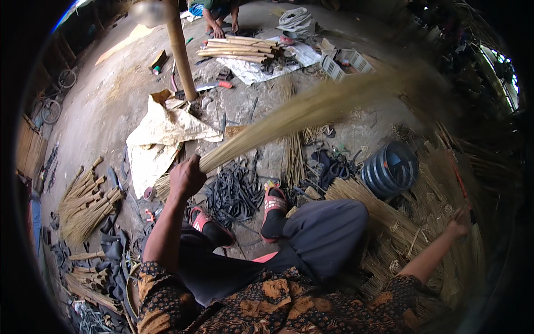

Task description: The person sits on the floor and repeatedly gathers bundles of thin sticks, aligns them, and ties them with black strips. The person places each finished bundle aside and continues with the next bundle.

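Note:
My left hand (188,177) is closed round the narrow end of a long bundle of dry broom grass (267,131). The bundle slants up to the right, and its fanned far end is smeared by motion. My right hand (458,224) is held out at the right, above piled grass stalks (389,222); its fingers look curled round the lower end of a thin red stick (459,177), though blur hides the exact grip. Below the bundle, dark rubber strips (231,189) lie heaped near my sandalled feet.
Tied grass bundles (89,203) lie at the left, near a white sack (158,139). A wooden post (183,61) stands ahead. A dark ribbed bucket (390,168) lies beside the right-hand pile. Farther off, another person's hands (217,30) are near a bamboo stack (239,49) and a plastic crate (347,62).

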A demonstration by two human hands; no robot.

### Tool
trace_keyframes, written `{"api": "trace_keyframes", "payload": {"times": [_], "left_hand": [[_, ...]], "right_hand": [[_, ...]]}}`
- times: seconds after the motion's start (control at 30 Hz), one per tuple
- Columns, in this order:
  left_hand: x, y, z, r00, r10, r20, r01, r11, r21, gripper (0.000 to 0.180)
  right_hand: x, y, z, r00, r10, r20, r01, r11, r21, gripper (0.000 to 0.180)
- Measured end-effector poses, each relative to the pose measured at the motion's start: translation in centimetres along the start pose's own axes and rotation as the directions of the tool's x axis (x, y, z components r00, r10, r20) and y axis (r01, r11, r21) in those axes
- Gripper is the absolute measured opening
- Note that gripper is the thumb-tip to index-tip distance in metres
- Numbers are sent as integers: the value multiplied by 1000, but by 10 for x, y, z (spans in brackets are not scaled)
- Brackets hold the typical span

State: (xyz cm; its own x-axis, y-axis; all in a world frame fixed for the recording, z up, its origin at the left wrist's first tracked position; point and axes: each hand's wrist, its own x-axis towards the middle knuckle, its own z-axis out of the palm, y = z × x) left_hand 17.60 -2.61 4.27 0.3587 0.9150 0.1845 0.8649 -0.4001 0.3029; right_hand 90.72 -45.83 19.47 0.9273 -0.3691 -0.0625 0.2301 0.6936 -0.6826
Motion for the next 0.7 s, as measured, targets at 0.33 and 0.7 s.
{"api": "trace_keyframes", "payload": {"times": [0.33,0.7], "left_hand": [[-18,90,134,781,-100,617,603,382,-701,17],[-84,76,238,424,-257,868,905,116,-408,36]], "right_hand": [[-326,210,-62,137,776,616,-280,627,-727,45],[-524,342,-212,-168,978,-121,418,-41,-907,66]]}}
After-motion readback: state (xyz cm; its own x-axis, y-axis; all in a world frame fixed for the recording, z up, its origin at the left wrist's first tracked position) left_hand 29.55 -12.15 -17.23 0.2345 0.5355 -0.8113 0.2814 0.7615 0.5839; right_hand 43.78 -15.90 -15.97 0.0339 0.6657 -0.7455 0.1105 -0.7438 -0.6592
